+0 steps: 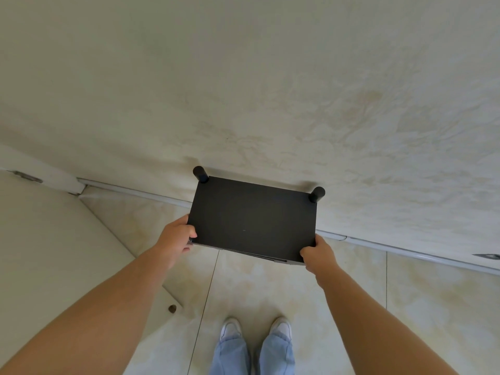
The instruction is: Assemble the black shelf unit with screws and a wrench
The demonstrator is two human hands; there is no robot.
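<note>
The black shelf unit (251, 220) is seen from above, its flat top panel facing me, close to the wall. Two black round posts stick up at its far corners, one on the left (200, 174) and one on the right (316, 194). Edges of lower panels peek out under the near side. My left hand (176, 236) grips the near left corner of the top panel, thumb on top. My right hand (318, 254) grips the near right corner the same way. No screws or wrench are in view.
A mottled cream wall (297, 104) rises right behind the unit, with a pale baseboard (135, 191) along its foot. A white door or cabinet panel (54, 239) stands at the left. My feet in white shoes (257, 328) are on the beige tiled floor.
</note>
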